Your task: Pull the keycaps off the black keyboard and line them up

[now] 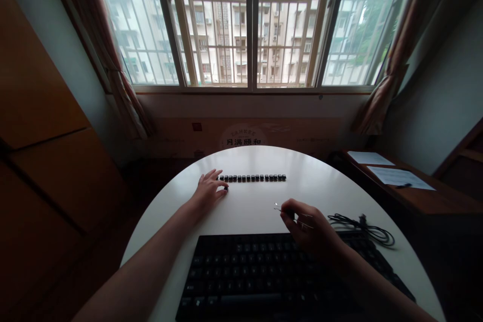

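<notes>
At the left end of a row of black keycaps (252, 178), my left hand (209, 187) reaches over the white table. Its thumb and a finger pinch a single dark keycap (226, 189) just in front of the row, while the other fingers spread toward the row's end. My right hand (304, 219) is closed around a wire keycap puller (277, 207), whose thin metal wires stick out to the left. That hand hovers over the back edge of a black keyboard (249, 271). The right hand and forearm hide part of the keyboard's keys.
A coiled black cable (372, 231) lies behind the keyboard's right side. The round white table (169, 231) has its curved far edge toward the window. Papers (400, 177) and a pen (404, 186) lie on a brown side surface at the right.
</notes>
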The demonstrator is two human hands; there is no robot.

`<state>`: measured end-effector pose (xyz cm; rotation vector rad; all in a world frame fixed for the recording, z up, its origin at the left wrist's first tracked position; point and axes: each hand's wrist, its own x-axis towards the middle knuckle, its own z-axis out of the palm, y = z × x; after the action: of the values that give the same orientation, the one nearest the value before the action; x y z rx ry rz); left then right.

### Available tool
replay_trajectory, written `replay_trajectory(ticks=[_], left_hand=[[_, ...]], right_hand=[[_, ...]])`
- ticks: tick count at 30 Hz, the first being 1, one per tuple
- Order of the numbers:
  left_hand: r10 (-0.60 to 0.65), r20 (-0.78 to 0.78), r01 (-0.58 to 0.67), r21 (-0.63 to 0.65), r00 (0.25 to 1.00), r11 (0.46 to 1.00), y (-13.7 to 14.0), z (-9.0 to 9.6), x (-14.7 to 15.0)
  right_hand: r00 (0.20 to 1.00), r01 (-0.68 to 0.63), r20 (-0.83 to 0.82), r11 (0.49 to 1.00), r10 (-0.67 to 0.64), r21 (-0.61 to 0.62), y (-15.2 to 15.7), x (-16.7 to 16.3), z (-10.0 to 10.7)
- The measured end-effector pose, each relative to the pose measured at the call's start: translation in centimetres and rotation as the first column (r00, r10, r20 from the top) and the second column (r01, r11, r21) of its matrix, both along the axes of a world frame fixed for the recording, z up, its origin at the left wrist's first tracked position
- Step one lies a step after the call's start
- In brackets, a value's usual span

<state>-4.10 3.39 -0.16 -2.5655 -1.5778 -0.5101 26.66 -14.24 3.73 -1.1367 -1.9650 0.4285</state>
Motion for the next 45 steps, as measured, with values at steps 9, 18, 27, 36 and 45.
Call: replay_trajectory(ticks=[9, 18, 27, 36, 45], left_hand=[[0.013, 0.044, -0.017, 0.099, 0.999, 0.995, 1.0, -0.9, -0.7], [0.07, 0.022, -0.073, 0.207, 0.997, 0.976, 1.1, -0.8, -0.3], [0.151, -0.011, -0.144, 0.244, 0.988, 0.959, 0.9, -0.8, -0.1], [0.158, 0.036, -0.162, 0.224, 0.987, 0.961, 1.5, -1.1, -0.4], [0.158, 0.024, -0.16, 0.23, 0.987, 0.96, 1.8, -1.6, -0.8]], right_hand=[[1.0, -0.024, -0.004, 0.999, 0.024, -0.035, 0.1, 0.2, -0.5], [1.0, -0.025, -0.007, 0.999, 0.025, -0.042, -0.1, 0.0, -0.4], [1.0, -0.029, 0.007, 0.999, 0.03, -0.021, -0.1, -0.1, -0.5], [0.999, -0.031, -0.01, 0.999, 0.03, -0.031, -0.1, -0.2, -0.6], [0.999, -0.033, -0.019, 0.998, 0.032, -0.051, -0.2, -0.2, -0.5]])
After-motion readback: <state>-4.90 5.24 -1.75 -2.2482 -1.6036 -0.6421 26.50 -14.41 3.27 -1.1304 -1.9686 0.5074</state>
